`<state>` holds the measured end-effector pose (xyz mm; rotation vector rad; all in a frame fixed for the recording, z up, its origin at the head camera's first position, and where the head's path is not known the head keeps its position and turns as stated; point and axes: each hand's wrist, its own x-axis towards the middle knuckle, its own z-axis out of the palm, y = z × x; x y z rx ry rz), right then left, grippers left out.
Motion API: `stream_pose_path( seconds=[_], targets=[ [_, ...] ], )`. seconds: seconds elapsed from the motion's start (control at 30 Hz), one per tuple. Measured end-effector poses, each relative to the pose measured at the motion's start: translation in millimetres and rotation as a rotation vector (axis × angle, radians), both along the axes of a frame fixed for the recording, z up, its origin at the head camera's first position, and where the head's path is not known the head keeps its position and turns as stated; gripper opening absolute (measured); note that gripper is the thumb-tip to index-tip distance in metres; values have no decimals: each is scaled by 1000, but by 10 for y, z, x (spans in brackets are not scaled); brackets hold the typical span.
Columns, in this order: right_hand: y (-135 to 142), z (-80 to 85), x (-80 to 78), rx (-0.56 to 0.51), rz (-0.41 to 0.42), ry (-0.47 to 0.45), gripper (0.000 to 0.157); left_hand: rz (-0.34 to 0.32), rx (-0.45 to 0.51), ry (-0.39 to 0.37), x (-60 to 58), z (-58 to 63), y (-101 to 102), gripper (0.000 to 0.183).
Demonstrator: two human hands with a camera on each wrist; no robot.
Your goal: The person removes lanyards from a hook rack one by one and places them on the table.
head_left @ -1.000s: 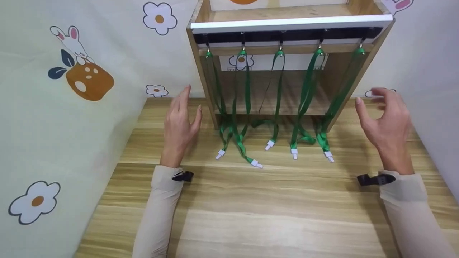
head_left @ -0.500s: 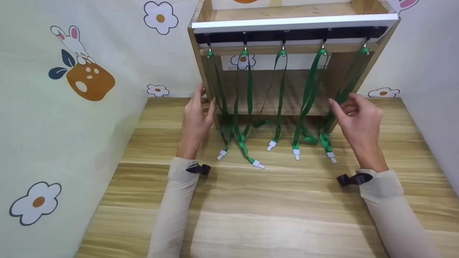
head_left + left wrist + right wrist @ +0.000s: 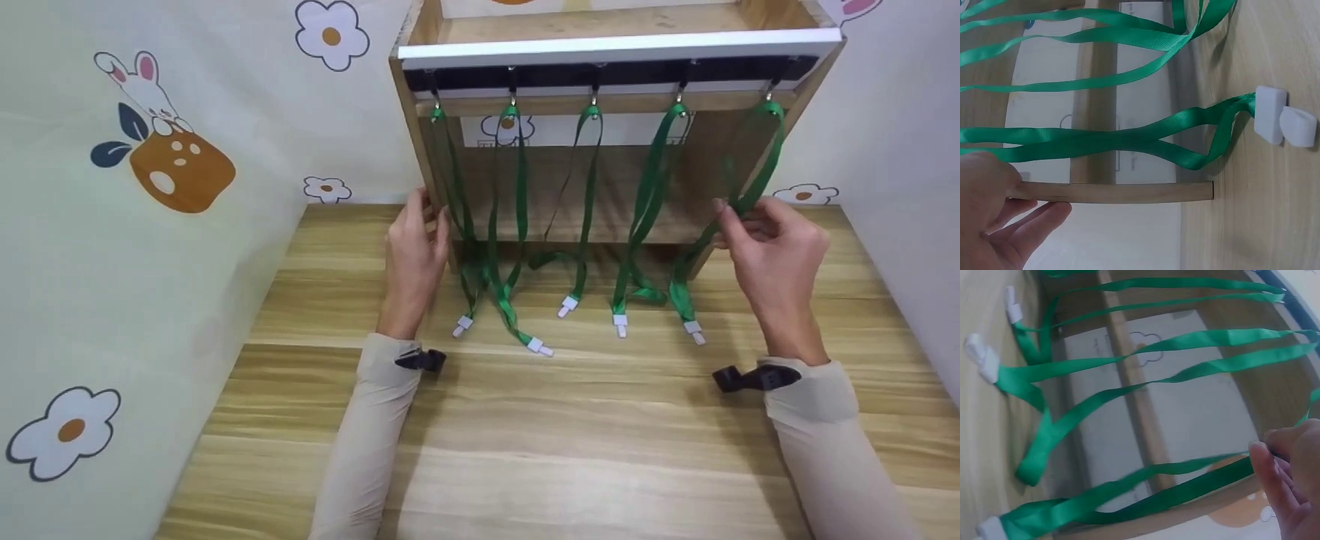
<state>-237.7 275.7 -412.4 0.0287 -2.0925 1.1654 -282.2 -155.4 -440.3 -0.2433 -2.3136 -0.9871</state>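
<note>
Head view, lanyards (image 3: 589, 195): five, green, looped on hooks (image 3: 595, 91) along the black strip (image 3: 555, 77) of the wooden rack (image 3: 615, 172), white clips (image 3: 619, 322) lying on the bench (image 3: 570, 450).
Head view, left hand (image 3: 415, 255): at the rack's left side, thumb by the front edge.
Head view, right hand (image 3: 784, 247): pinching the right-end lanyard (image 3: 769, 166) partway down, by the rack's right side.
Head view, progress: judged done, all five hung, none off a hook; judged left, the right-end one not yet released; anything further, cannot tell.
Left wrist view, left side panel (image 3: 1140, 193): held in the grip between thumb and fingers, nearest lanyard close by the thumb, contact unclear.
Right wrist view, fingertips (image 3: 1256, 453): pressed together on the right-end lanyard; touching the wood too, cannot tell.
</note>
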Motion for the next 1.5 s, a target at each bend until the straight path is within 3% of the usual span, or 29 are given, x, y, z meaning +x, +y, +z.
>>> stream_pose_path(
  seconds=[0.23,0.33,0.43,0.63,0.83,0.97,1.13,1.33,1.5],
  targets=[
    [-16,286,144,-201,70,107,16,8,0,21,-8,-25,-25,31],
    [22,396,202,-235,49,112,15,14,-14,31,-22,-39,-35,31],
    [89,491,248,-201,-18,63,16,16,-8,28,-27,-51,-46,31],
    [265,654,345,-135,-99,-144,18,22,2,9,-28,-64,-66,33],
    [479,605,321,71,-178,-370,27,15,20,10,-27,-68,-73,30],
    [570,536,250,76,-165,-455,31,18,20,10,-20,-78,-52,30],
    [667,532,137,23,-217,-458,30,9,10,-8,-7,-92,-7,33],
    [814,631,7,-91,-238,-372,30,9,14,17,-7,-74,5,33],
    [904,551,-13,25,-251,-462,35,10,18,4,-9,-58,-20,34]
  ],
)
